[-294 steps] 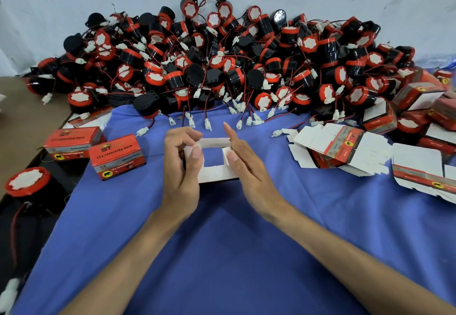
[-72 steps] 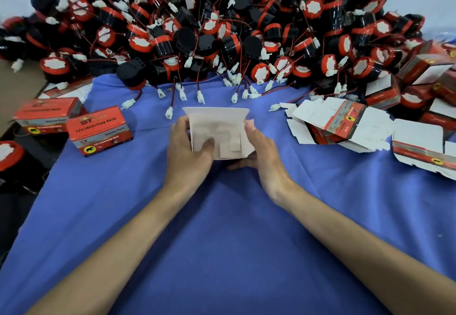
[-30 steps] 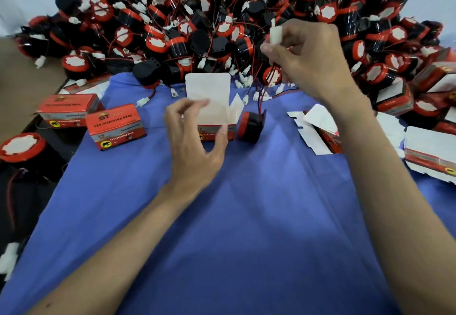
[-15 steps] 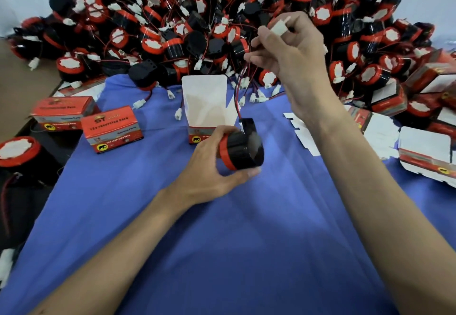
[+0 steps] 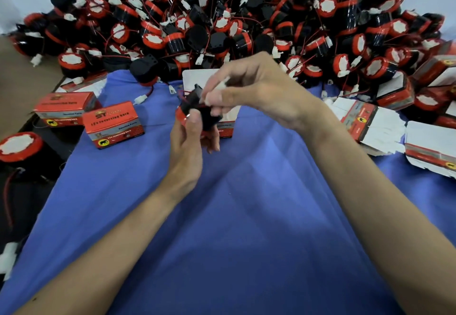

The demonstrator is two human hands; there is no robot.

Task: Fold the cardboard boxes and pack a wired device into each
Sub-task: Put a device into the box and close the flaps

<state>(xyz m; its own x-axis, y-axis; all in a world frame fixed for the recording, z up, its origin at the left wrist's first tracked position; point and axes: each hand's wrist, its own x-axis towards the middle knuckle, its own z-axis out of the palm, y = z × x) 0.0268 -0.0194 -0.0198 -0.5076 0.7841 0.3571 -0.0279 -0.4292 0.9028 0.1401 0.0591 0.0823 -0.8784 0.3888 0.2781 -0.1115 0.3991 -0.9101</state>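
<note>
Just in front of the upright open cardboard box (image 5: pixel 193 77), whose white flap stands up, both hands meet over the blue cloth (image 5: pixel 222 228) in the head view. The left hand (image 5: pixel 188 146) curls its fingers and thumb round a round black wired device with a red rim (image 5: pixel 197 112), holding it off the cloth, close against the box's front. The right hand (image 5: pixel 259 92) comes over from the box's right and pinches a small white plug (image 5: pixel 222 85) between thumb and fingertips, just above the device; motion blur hides exactly how those fingers lie. A thin red wire (image 5: pixel 181 95) loops at the device's top.

Left of the box, two closed red printed cardboard boxes (image 5: pixel 113 124) sit side by side on the cloth's edge. Right of the box lie flat unfolded red-and-white cardboard blanks (image 5: pixel 367 122). Behind the box, a big heap of black-and-red wired devices (image 5: pixel 246 18) with white plugs spreads across the whole far side, up against a pale wall.
</note>
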